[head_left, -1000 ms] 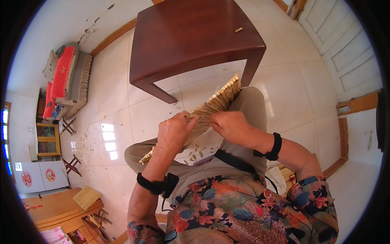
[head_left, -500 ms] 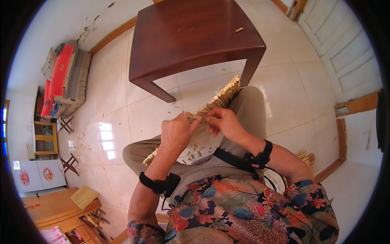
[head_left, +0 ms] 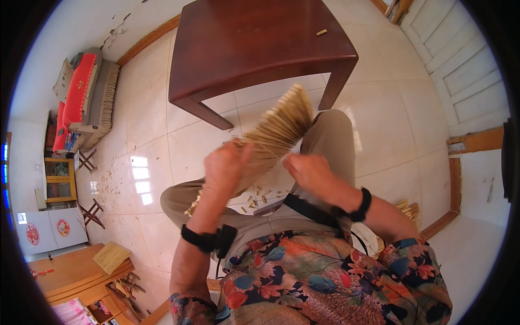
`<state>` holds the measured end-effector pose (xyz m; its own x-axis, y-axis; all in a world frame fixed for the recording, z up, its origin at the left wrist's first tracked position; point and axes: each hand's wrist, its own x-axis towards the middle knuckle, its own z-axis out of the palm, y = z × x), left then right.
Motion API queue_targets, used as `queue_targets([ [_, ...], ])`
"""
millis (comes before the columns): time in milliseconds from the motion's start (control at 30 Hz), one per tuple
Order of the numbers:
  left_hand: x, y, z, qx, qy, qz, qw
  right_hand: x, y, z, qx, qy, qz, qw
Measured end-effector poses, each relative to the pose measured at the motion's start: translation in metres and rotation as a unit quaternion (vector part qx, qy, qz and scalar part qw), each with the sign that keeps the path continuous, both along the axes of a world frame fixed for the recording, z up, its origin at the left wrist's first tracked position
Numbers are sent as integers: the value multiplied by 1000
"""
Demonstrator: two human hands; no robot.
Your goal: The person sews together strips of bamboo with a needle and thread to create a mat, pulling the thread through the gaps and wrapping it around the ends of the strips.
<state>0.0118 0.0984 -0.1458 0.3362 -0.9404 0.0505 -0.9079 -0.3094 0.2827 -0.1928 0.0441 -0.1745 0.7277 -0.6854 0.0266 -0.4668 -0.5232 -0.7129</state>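
Across the lap, between the 2 knees of the tan trousers [head_left: 337, 135], lies a row of pale sticks [head_left: 286, 115] bound side by side like a slatted mat, its far end fanned beside the right thigh near the dark red table [head_left: 244, 49], its other end showing past the left forearm. The left hand [head_left: 223, 167] grasps the row near its middle, thumb over the sticks. The right hand [head_left: 310, 171], curled just beside the row's near edge, pinches a thin strand [head_left: 268, 150] that runs back to the sticks. The step in hand looks like binding: drawing the strand tight where the left hand holds. Motion blur hides whether it loops round a stick or only crosses it. The next move would seem to call for a firm left grip and an even pull from the right, so the sticks sit close. Short cut pieces [head_left: 253, 204] lie on the floor below.
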Motion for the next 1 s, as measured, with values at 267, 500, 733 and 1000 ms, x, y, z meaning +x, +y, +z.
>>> queue_targets([
  [267, -11, -27, 8, 6, 23, -84, 996, -47, -17, 32, 170, -148, -54, 973],
  [500, 12, -30, 11, 11, 38, -66, 997, -6, -34, 25, 206, -162, -46, 964],
  [733, 37, 4, 36, -54, 104, -3, 993, 33, -32, 20, 56, -204, 9, 977],
  [1000, 37, 38, 89, -134, 279, 118, 943, 62, -22, 64, -11, -262, 66, 963],
])
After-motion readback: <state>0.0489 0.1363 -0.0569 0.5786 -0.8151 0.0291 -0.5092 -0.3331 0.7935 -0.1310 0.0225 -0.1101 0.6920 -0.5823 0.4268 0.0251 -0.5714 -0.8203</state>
